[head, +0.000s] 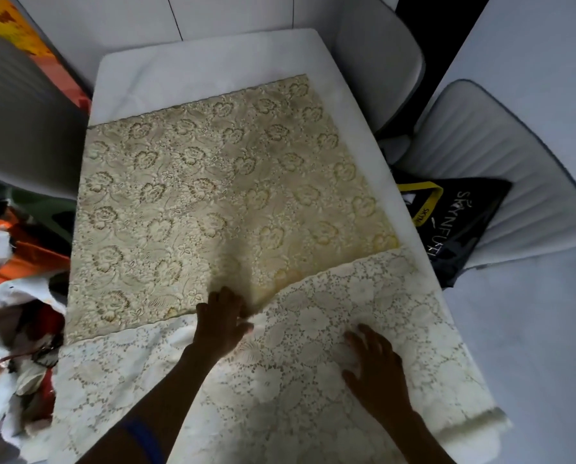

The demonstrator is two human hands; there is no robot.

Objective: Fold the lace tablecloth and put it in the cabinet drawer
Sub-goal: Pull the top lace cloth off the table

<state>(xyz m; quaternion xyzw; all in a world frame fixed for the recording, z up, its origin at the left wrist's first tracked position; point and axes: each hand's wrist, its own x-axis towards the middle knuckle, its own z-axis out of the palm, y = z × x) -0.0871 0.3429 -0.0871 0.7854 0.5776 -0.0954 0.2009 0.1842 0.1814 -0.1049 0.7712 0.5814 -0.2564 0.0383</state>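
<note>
A cream lace tablecloth (219,195) with a gold floral pattern lies spread over the white table (186,65). Its near part (363,313) is folded back and shows a paler underside. My left hand (221,323) rests on the fold's edge near the middle, its fingers bent onto the bunched cloth there. My right hand (373,366) lies flat with spread fingers on the paler folded layer, to the right. No cabinet or drawer is in view.
Grey chairs stand around the table: one at the left (22,122), one at the back right (380,65), one at the right (500,169) with a black bag (460,216) on it. Orange and white clutter (15,296) lies on the left floor.
</note>
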